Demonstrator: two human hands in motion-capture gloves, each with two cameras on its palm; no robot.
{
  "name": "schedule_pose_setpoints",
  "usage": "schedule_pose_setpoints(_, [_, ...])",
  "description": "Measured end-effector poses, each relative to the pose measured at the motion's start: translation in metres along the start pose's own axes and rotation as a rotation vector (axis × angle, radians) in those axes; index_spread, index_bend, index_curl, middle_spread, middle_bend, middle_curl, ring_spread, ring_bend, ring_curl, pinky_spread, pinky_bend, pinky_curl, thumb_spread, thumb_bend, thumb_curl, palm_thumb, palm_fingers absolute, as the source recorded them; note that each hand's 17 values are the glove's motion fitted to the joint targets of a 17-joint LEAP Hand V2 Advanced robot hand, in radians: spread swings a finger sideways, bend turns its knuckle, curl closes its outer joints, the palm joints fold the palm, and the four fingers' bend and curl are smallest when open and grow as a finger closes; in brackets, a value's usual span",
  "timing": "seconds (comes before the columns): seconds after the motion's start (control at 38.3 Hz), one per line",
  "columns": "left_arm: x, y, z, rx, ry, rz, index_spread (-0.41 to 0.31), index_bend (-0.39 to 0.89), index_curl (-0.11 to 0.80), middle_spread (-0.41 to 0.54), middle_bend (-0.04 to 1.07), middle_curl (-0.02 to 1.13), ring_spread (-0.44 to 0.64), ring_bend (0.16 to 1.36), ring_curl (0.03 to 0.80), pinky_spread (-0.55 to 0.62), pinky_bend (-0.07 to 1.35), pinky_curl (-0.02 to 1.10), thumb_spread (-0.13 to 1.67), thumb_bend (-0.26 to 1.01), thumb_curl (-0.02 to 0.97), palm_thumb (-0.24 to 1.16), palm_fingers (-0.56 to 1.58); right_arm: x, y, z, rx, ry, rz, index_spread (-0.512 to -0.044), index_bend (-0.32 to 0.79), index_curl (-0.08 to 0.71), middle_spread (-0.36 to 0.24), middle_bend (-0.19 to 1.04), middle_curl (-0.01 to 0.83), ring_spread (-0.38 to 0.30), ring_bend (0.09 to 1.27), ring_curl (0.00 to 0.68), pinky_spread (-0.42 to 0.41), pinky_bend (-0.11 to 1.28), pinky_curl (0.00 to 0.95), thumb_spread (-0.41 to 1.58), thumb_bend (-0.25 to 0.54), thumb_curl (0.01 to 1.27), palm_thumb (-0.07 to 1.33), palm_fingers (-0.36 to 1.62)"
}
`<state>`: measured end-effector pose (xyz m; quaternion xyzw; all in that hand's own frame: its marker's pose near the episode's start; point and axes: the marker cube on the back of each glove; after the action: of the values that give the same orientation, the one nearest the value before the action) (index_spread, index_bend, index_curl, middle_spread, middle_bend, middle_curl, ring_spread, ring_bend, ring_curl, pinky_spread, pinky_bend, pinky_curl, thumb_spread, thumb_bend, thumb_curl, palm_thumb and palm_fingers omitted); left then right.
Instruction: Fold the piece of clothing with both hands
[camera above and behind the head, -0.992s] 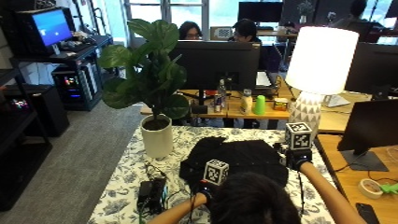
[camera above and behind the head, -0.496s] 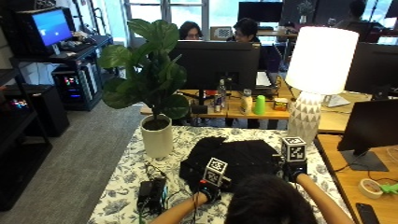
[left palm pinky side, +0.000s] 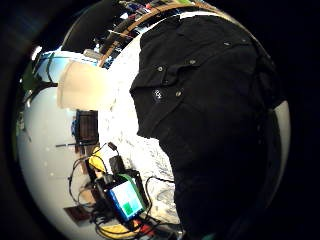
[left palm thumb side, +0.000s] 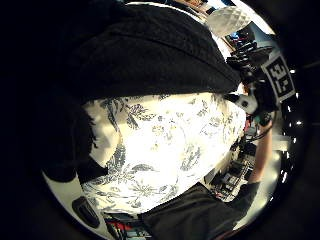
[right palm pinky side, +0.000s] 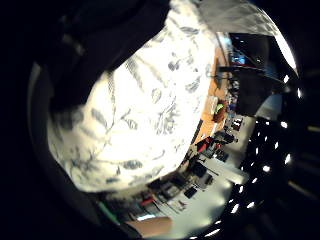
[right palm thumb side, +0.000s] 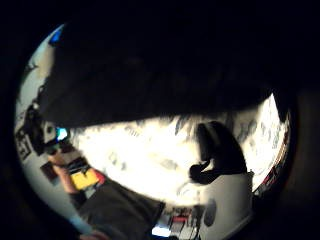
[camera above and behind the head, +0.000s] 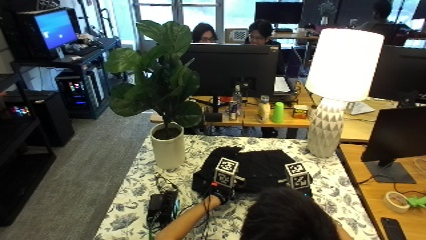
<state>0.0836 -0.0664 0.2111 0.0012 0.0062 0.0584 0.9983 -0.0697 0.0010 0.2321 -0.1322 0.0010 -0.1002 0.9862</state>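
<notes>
Potted plant (camera above and behind the head: 163, 100) & white lamp (camera above and behind the head: 339, 85) on floral tablecloth (camera above and behind the head: 133, 195); monitor (camera above and behind the head: 231, 62) behind.

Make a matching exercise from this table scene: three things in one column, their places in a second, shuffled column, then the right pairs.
Things:
1. black shirt
2. potted plant
3. lamp

Places:
A. at the table's far right corner
B. lying mid-table under both gloved hands
C. standing left of the shirt

Pairs: 1-B, 2-C, 3-A

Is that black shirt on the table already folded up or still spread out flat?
Partly folded: the shirt lies as a compact bundle on the tablecloth, no sleeves spread out.
</notes>
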Motion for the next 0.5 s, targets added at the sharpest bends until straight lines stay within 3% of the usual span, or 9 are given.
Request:
schedule_pose_setpoints(0.05, [-0.006, -0.006, 0.000, 0.015, 0.003, -0.009, -0.202, 0.11, 0.306, -0.256, 0.46, 0.45, -0.32, 0.78, 0.433, -0.33, 0.67, 0.46, 1.62, 0.39, 0.266, 0.60, 1.18, 0.010, -0.016, 0.003, 0.106, 0.056, 0.065, -0.290, 0.10, 0.174, -0.072, 0.20, 0.395, -0.067, 0.54, 0.402, 0.066, 0.48, 0.386, 1.15, 0.094, 0.31, 0.75, 0.59])
schedule_pose_setpoints(0.08, [-0.009, -0.011, 0.002, 0.022, 0.011, -0.012, -0.204, 0.12, 0.308, -0.260, 0.46, 0.45, -0.32, 0.78, 0.434, -0.33, 0.67, 0.46, 1.62, 0.40, 0.264, 0.59, 1.17, 0.015, -0.021, 0.005, 0.128, 0.067, 0.083, -0.290, 0.06, 0.157, -0.066, 0.18, 0.383, -0.057, 0.52, 0.377, 0.072, 0.49, 0.375, 1.14, 0.068, 0.30, 0.72, 0.53])
schedule_pose_setpoints(0.1, [-0.011, -0.014, 0.004, 0.021, 0.024, -0.013, -0.203, 0.12, 0.308, -0.266, 0.47, 0.46, -0.33, 0.79, 0.442, -0.34, 0.68, 0.47, 1.63, 0.41, 0.264, 0.60, 1.17, 0.018, -0.023, 0.004, 0.129, 0.057, 0.083, -0.281, 0.16, 0.194, -0.101, 0.26, 0.411, -0.105, 0.58, 0.403, 0.007, 0.48, 0.378, 1.14, 0.128, 0.34, 0.83, 0.83])
schedule_pose_setpoints(0.13, [-0.013, -0.014, 0.005, 0.011, 0.043, -0.010, -0.204, 0.12, 0.308, -0.270, 0.46, 0.46, -0.33, 0.80, 0.446, -0.34, 0.70, 0.48, 1.63, 0.42, 0.264, 0.60, 1.17, 0.016, -0.019, 0.001, 0.107, 0.025, 0.060, -0.277, 0.15, 0.177, -0.110, 0.26, 0.406, -0.119, 0.57, 0.373, -0.029, 0.47, 0.351, 1.12, 0.138, 0.35, 0.87, 0.93])
schedule_pose_setpoints(0.21, [-0.012, 0.002, -0.005, -0.033, 0.090, 0.017, -0.207, 0.12, 0.309, -0.282, 0.47, 0.48, -0.33, 0.81, 0.458, -0.34, 0.72, 0.50, 1.64, 0.44, 0.261, 0.60, 1.16, 0.002, 0.005, -0.010, -0.064, -0.155, -0.096, -0.272, 0.20, 0.214, -0.133, 0.29, 0.429, -0.162, 0.58, 0.382, -0.143, 0.48, 0.355, 0.94, 0.129, 0.41, 0.93, 1.17])
schedule_pose_setpoints(0.26, [-0.010, 0.015, -0.015, -0.037, 0.093, 0.039, -0.204, 0.11, 0.305, -0.287, 0.48, 0.49, -0.34, 0.82, 0.466, -0.35, 0.73, 0.51, 1.64, 0.46, 0.259, 0.60, 1.14, 0.002, 0.013, -0.012, -0.148, -0.190, -0.122, -0.267, 0.25, 0.261, -0.139, 0.32, 0.452, -0.176, 0.58, 0.411, -0.176, 0.47, 0.379, 0.85, 0.119, 0.44, 0.96, 1.23])
schedule_pose_setpoints(0.39, [-0.007, 0.043, -0.031, -0.076, 0.091, 0.113, -0.200, 0.12, 0.306, -0.295, 0.49, 0.51, -0.34, 0.82, 0.480, -0.35, 0.74, 0.53, 1.64, 0.50, 0.257, 0.59, 1.12, 0.038, -0.008, -0.005, -0.048, 0.033, 0.002, -0.255, 0.28, 0.322, -0.150, 0.34, 0.479, -0.198, 0.59, 0.446, -0.229, 0.48, 0.408, 0.67, 0.084, 0.50, 0.99, 1.26])
schedule_pose_setpoints(0.5, [-0.005, 0.066, -0.046, -0.134, 0.097, 0.170, -0.198, 0.12, 0.309, -0.295, 0.50, 0.52, -0.34, 0.82, 0.487, -0.34, 0.74, 0.54, 1.64, 0.53, 0.256, 0.58, 1.11, 0.044, 0.002, -0.009, -0.085, 0.046, -0.028, -0.251, 0.29, 0.358, -0.148, 0.36, 0.492, -0.217, 0.58, 0.454, -0.256, 0.49, 0.418, 0.55, 0.051, 0.53, 1.01, 1.28])
